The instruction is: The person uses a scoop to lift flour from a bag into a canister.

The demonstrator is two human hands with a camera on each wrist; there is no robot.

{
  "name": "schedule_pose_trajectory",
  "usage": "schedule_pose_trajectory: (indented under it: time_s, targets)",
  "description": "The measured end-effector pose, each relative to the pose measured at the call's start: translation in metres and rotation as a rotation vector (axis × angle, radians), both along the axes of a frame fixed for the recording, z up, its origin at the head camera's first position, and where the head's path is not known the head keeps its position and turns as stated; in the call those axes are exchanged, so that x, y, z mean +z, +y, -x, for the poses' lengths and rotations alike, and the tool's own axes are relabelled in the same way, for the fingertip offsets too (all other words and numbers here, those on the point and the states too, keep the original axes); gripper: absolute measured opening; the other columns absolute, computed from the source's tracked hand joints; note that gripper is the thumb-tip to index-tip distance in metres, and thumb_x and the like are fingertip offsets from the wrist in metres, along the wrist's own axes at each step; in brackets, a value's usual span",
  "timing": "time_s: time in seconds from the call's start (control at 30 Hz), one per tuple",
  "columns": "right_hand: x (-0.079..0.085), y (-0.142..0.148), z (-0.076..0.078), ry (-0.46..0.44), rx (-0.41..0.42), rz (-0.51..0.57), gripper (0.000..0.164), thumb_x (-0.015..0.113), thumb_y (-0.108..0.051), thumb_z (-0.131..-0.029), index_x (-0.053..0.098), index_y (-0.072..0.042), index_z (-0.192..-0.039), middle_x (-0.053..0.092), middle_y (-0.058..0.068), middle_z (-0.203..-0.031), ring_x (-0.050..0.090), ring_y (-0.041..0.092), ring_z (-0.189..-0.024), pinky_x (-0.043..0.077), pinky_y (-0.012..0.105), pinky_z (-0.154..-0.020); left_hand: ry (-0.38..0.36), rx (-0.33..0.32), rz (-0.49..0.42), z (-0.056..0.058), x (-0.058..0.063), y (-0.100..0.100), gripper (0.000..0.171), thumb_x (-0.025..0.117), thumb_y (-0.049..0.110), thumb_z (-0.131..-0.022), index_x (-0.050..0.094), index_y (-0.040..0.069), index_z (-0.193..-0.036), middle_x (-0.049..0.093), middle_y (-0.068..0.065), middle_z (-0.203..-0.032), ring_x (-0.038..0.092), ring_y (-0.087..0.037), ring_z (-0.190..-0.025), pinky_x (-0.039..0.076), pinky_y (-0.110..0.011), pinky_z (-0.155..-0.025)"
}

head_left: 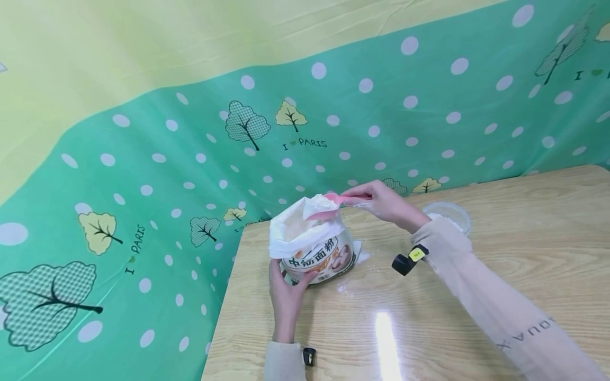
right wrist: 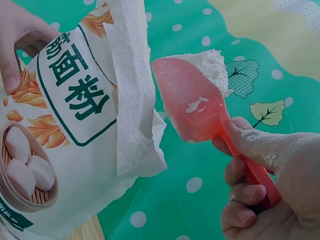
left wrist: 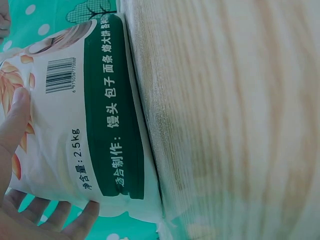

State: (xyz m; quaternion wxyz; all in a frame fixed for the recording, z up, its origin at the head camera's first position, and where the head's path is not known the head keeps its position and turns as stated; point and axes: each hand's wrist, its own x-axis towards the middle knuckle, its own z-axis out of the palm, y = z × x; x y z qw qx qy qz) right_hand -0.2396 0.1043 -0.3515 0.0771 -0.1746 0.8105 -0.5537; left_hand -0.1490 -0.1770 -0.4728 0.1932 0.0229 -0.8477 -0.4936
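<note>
A white flour bag [head_left: 319, 259] with a folded-down rim stands open on the table, tilted a little. My left hand [head_left: 286, 296] grips its lower side, the thumb on the printed front and the fingers around the edge. My right hand [head_left: 383, 203] holds a pink scoop [right wrist: 187, 97] by the handle, over the bag's mouth in the head view. White flour [right wrist: 210, 67] heaps in the scoop. Flour dusts the right thumb and wrist too. In the left wrist view the bag's barcode and green base band show; how much flour lies inside is hard to tell.
A clear round bowl [head_left: 464, 209] stands at the back right, partly behind the right forearm, with white powder in it. Spilled flour [head_left: 345, 290] lies on the wooden table [head_left: 524, 222] beside the bag. A green patterned cloth [head_left: 190, 159] hangs behind and at the left.
</note>
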Motion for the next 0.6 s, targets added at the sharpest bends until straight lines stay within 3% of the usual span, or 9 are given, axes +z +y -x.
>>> schedule_pose_trajectory:
  time_s: [0.6]
  targets:
    - [-0.004, 0.018, -0.007, 0.002, -0.033, -0.020, 0.035, 0.065, -0.029, -0.097, 0.068, -0.011, -0.127, 0.068, 0.009, -0.126, 0.061, 0.026, -0.114, 0.051, 0.041, -0.098, -0.011, 0.000, 0.001, -0.001, 0.001, -0.001, 0.085, 0.090, 0.042, -0.067, 0.046, 0.020, -0.136, 0.052, 0.002, -0.134, 0.046, -0.021, -0.132, 0.041, -0.047, -0.115]
